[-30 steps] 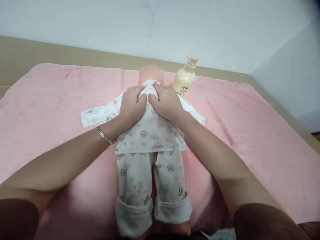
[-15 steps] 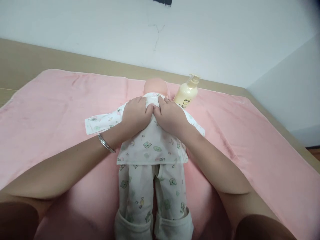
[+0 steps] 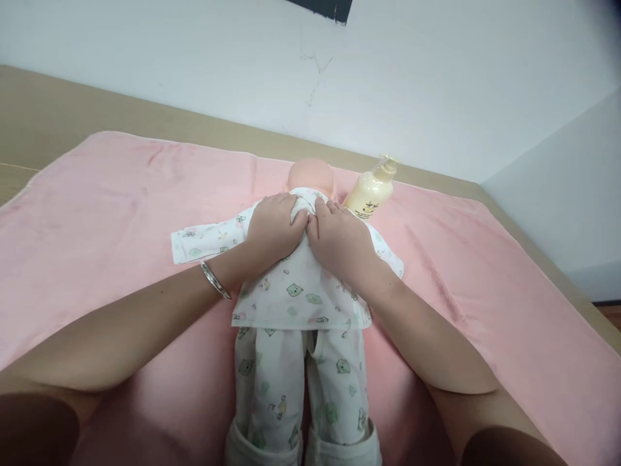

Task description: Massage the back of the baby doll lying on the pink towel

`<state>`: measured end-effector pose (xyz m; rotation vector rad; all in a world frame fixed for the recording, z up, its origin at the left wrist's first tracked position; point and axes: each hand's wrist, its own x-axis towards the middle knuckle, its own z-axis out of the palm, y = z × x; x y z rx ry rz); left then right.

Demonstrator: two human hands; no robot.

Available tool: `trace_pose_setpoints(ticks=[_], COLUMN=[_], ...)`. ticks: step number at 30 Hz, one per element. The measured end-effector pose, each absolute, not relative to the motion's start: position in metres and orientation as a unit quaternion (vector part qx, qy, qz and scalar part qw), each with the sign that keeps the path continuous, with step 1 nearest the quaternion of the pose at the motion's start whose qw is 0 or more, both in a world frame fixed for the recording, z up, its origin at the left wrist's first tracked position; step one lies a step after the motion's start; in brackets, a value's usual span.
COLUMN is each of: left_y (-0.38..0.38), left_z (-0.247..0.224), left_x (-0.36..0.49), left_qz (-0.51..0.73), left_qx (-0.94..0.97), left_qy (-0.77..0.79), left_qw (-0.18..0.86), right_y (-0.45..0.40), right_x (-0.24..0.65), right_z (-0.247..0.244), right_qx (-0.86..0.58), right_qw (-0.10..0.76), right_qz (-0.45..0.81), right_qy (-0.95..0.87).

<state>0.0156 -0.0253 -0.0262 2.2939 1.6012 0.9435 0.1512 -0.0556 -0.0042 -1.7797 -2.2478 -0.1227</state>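
Note:
A baby doll lies stretched out with its smooth head [image 3: 310, 175] at the far end; no face shows, so it appears to be face down. It wears a white printed top [image 3: 301, 298] and matching trousers [image 3: 281, 382] with turned-up cuffs. My left hand [image 3: 276, 226] rests flat on the left side of its upper back, a silver bangle [image 3: 215, 281] at the wrist. Mirroring it, my right hand [image 3: 342, 239] lies on the right side. Both thumbs point inward and meet near the spine. Between them the cloth is wrinkled below the collar.
A pale yellow pump bottle [image 3: 371, 191] stands tilted in view just beyond my right hand, close to the doll's head. Under everything spreads a pink blanket [image 3: 121, 213] on a wooden surface [image 3: 58, 110]. A white wall [image 3: 204, 65] rises behind.
The whole view has shifted slightly, putting doll, hands and bottle lower and farther right. My hands stay on the upper back, and the cloth between them has bunched up towards the collar.

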Motion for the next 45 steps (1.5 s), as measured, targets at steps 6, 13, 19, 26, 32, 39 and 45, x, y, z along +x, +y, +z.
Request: trace_pose_setpoints(ticks=[6, 13, 19, 26, 32, 39, 45], left_y=[-0.029, -0.025, -0.021, -0.022, -0.023, -0.022, -0.023], left_z=[-0.032, -0.032, -0.035, -0.038, -0.039, -0.039, -0.040], left_x=[0.016, 0.017, 0.015, 0.014, 0.015, 0.016, 0.016], left_qz=[0.353, 0.343, 0.360, 0.366, 0.366, 0.362, 0.366], left_qx=[0.782, 0.756, 0.765, 0.754, 0.746, 0.745, 0.743], left_qy=[0.509, 0.545, 0.521, 0.531, 0.540, 0.542, 0.542], left_qw=[0.076, 0.120, 0.119, 0.124, 0.134, 0.139, 0.141], right_y=[-0.039, -0.047, -0.054, -0.043, -0.041, -0.039, -0.038], right_x=[0.158, 0.153, 0.148, 0.151, 0.153, 0.156, 0.156], right_z=[-0.009, -0.011, -0.007, -0.018, -0.016, -0.020, -0.021], right_qx=[-0.601, -0.598, -0.583, -0.595, -0.606, -0.585, -0.582], right_qw=[0.177, 0.179, 0.182, 0.226, 0.195, 0.220, 0.229], right_qz=[0.012, -0.021, -0.037, -0.010, 0.005, -0.012, -0.014], right_qy=[-0.779, -0.781, -0.791, -0.771, -0.771, -0.780, -0.781])
